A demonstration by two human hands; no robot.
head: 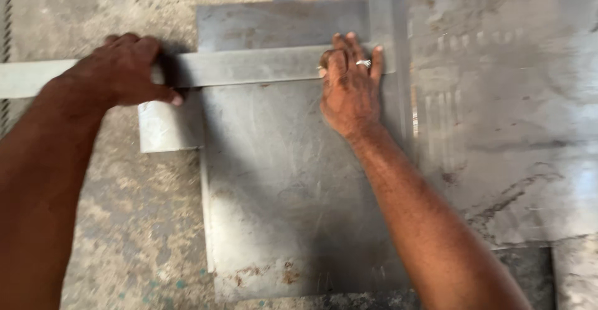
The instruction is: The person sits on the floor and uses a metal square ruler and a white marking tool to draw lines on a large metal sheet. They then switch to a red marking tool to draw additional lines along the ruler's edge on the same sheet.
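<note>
Under the left hand (118,70), clenched over its top, a long flat metal bar (249,67) runs left to right across the scene, its long axis level with the far edge of the view. Farther right, the right hand (349,86) lies flat with fingers spread, pressing the bar's right end down onto the grey metal sheet (293,198) beneath it. A short metal offcut (168,126) sits just near of the left hand, touching the sheet's left edge, on the concrete floor (124,223).
</note>
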